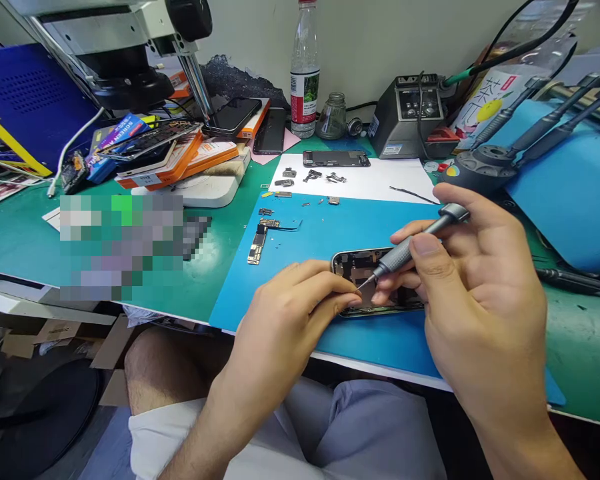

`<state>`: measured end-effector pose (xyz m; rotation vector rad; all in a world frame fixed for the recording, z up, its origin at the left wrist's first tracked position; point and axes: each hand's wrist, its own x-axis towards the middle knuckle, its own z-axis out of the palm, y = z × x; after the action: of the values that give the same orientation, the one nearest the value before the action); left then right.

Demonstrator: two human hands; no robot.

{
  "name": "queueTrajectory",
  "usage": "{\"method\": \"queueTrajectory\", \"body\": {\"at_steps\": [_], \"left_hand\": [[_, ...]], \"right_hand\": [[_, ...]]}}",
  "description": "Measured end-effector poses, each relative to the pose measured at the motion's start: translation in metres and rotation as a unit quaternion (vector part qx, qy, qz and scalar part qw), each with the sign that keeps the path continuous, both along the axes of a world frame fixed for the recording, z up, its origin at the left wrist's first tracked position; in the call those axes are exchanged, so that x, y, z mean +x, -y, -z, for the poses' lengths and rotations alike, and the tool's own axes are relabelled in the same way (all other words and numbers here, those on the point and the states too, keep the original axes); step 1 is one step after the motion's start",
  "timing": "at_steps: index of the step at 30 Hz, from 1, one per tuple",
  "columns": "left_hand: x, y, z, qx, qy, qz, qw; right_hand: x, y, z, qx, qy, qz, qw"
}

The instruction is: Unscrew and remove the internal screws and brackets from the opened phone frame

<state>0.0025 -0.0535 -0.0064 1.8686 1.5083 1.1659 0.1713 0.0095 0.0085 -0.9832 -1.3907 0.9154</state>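
Just over the L end of the opened phone housing (364, 260), both hands meet at the driver tip. What counts, I judge, is that tip: the screwdriver (405, 250) slants from upper R down to lower L, its bit ending over the housing's L part, right at the L fingertips. The housing lies flat, long axis running side to side, its R end hidden behind my R hand. L hand is nearer the tip.

L hand (290, 300) — thumb and index nearly together at the bit, just over the near edge; can't tell if they pinch the bit or something tiny. R hand (485, 293) has the driver's knurled grip betw. thumb and fingers, index up by the end cap, other fingers curled low over the housing; contact there unclear.

Farther out, a blue mat (320, 230) sits under it all, w/ an L-shaped logic board (257, 245) near its L edge and tiny bits scattered about. Beyond that I've got white paper (390, 173) w/ a dark panel (336, 159) and small metal parts (313, 175). Off R, a tool holder (480, 170) w/ upright drivers; far L, a microscope (125, 60) over stacked boxes (155, 167) — plus a pixelated patch I can't read.
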Motion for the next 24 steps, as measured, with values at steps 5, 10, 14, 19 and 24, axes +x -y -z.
{"method": "queueTrajectory", "body": {"at_steps": [5,10,14,19,24], "left_hand": [[0.0011,0.0000,0.0006,0.006,-0.005,-0.002,1.000],[0.0003,-0.0011,0.0004,0.007,-0.005,-0.002,1.000],[0.0005,-0.0012,0.0005,0.004,-0.003,-0.001,1.000],[0.0014,0.0001,0.0002,0.004,-0.004,0.000,1.000],[0.0004,0.0005,0.0000,0.008,-0.005,-0.002,1.000]], "right_hand": [[0.0004,0.0006,0.0007,-0.001,-0.001,-0.003,1.000],[-0.0007,0.0011,0.0019,0.006,0.003,0.000,1.000],[-0.0012,0.0001,0.0014,0.007,0.009,0.002,1.000],[-0.0011,-0.0004,-0.0002,0.002,0.009,-0.001,1.000],[-0.0009,0.0010,-0.0006,-0.004,0.010,0.002,1.000]]}}
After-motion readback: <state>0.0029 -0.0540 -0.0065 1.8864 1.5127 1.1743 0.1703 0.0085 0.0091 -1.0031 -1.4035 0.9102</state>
